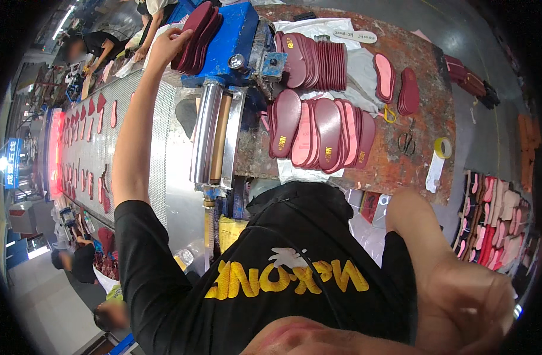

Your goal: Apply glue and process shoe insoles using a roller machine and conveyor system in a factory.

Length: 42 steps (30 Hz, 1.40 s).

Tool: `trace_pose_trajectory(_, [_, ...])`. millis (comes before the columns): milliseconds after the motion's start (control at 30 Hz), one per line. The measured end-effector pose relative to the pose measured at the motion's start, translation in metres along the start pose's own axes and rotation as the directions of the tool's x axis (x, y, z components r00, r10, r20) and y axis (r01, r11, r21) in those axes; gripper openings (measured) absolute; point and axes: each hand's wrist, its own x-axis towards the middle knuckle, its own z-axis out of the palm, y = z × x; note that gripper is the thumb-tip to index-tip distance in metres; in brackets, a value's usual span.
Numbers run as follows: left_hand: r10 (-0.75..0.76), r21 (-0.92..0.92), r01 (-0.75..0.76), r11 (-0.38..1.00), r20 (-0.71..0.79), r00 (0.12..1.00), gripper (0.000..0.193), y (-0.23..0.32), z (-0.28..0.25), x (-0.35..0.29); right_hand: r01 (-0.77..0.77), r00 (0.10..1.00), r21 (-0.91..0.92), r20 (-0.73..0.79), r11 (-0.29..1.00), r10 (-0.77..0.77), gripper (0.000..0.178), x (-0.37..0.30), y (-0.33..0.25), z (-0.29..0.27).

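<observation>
Left hand [167, 44]: arm stretched far forward, fingers wrapped on the edge of a leaning stack of dark maroon shoe insoles [197, 32]. The stack rests on top of the blue metal roller machine [232, 38], probably because that puts it within reach of the feed side of the machine.

Right hand [460, 296]: close to the camera at lower right, blurred, fingers loosely curled. Nothing is seen in it, though the palm side is hidden, so whether it holds anything cannot be told.

The machine's paired steel and brass-coloured rollers [210, 139] run toward the person, between the perforated grey conveyor belt [158, 136] on the left and the worn rust-brown surface [424, 118] on the right. Small red pieces [87, 112] lie in rows on the belt, which passes under a red-glowing unit [57, 154] at the far left.

On the surface: two fanned rows of maroon and pink insoles [321, 133], overlapped so that each can be picked off singly; a separate pair of pink-faced insoles [395, 89]; yellow-handled scissors [389, 112]; a roll of yellow tape [442, 148]. A crate of mixed pink and cream insoles [495, 219] sits low on the right.

Obstruction: the machine body stands between the person and the stack, so the left arm reaches over the belt edge alongside the rollers. Another person [99, 44] works at the far end of the belt.
</observation>
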Motion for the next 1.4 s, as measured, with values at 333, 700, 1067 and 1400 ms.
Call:
trace_pose_trajectory(333, [0.174, -0.076, -0.181, 0.981, -0.089, 0.981, 0.057, -0.047, -0.009, 0.016, 0.058, 0.998, 0.036, 0.001, 0.998, -0.058, 0.006, -0.005, -0.019, 0.033])
trace_pose_trajectory(700, [0.178, -0.997, 0.049, 0.059, 0.059, 0.982, 0.034, 0.038, -0.054, -0.174, -0.785, 0.454, -0.477, -0.011, 0.395, 0.891, 0.041, -0.134, 0.070, 0.053])
trace_pose_trajectory(1067, [0.627, -0.973, -0.015, 0.229, 0.136, 0.767, 0.024, 0.012, -0.046, -0.269, -0.712, 0.118, -0.676, 0.152, 0.190, 0.981, 0.048, -0.227, 0.079, 0.133])
trace_pose_trajectory(1400, [0.525, -0.494, -0.287, 0.821, 0.454, 0.720, 0.064, -0.113, -0.017, -0.246, -0.052, 0.158, -0.971, -0.239, -0.234, 0.958, 0.043, -0.285, 0.035, 0.030])
